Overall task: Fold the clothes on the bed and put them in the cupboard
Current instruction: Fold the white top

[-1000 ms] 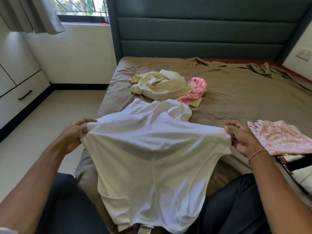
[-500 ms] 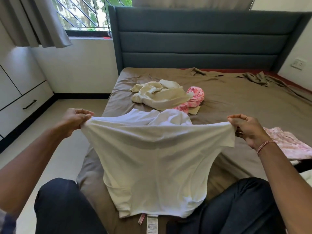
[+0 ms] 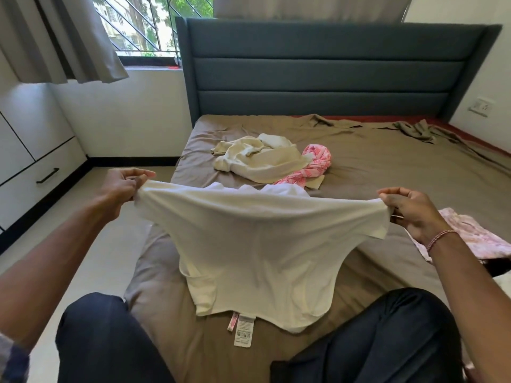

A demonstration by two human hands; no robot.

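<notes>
A white shirt [image 3: 257, 244] hangs stretched between my hands above the brown bed [image 3: 373, 167], its labels dangling at the bottom. My left hand [image 3: 124, 186] pinches its left corner, and my right hand [image 3: 409, 211] pinches its right corner. Further up the bed lie a crumpled cream garment [image 3: 260, 158] and a pink patterned cloth [image 3: 315, 164] touching it. A folded pink floral garment [image 3: 475, 236] rests at the right, just behind my right wrist.
White cupboard drawers [image 3: 41, 178] with a black handle stand at the left across a strip of pale floor [image 3: 91, 244]. A teal headboard [image 3: 326, 70] backs the bed. My dark-trousered knees [image 3: 110, 335] rest on the bed's near end.
Both hands have lifted the white shirt higher and pulled it taut, so its lower edge and labels now hang free. The view has tilted upward.
</notes>
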